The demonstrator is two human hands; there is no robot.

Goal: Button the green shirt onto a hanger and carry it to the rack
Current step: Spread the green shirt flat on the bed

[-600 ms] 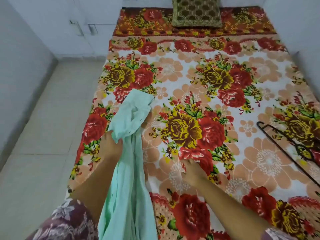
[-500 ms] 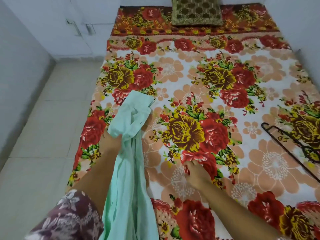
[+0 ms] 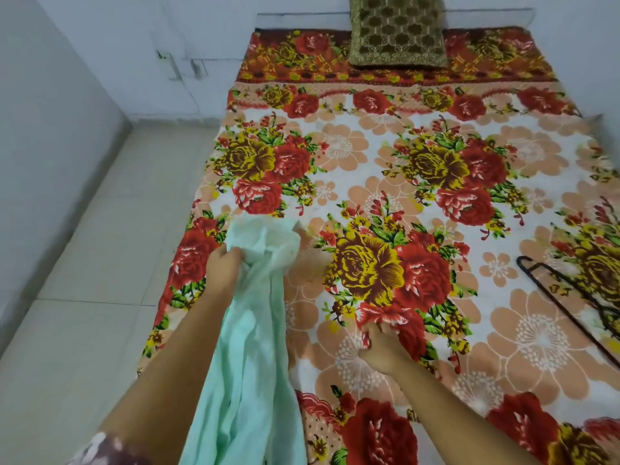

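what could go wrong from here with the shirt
The green shirt is bunched in the left hand near the bed's edge, so it could slip to the floor or crease. The right hand pinches the blanket, not the hanger lying far right; tugging the blanket may shift it.
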